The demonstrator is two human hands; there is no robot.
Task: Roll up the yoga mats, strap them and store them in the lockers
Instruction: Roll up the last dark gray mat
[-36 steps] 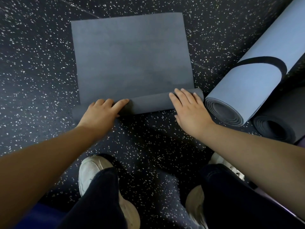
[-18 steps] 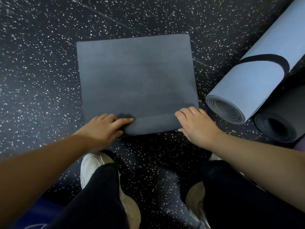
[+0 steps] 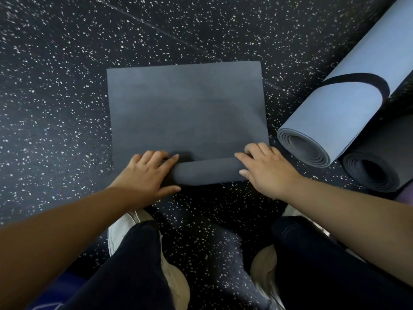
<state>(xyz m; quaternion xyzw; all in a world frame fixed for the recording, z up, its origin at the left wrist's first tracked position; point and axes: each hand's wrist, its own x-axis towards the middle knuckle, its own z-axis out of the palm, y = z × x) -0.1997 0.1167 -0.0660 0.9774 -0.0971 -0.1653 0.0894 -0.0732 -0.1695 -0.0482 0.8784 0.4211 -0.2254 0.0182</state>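
Left hand and right hand curled over roll ends of grey mat, flat part toward 12 o'clock, blue roll at 3 o'clock

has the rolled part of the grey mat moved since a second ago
Yes. The rolled part has advanced toward the mat's far edge, leaving less flat mat; it also reaches less far toward the blue rolled mat.

A dark grey yoga mat lies partly rolled on the speckled floor, its rolled end nearest the person and the flat remainder stretching away. To its right a light blue rolled mat lies at a slant, ringed by a dark strap, just beside a black rolled mat.
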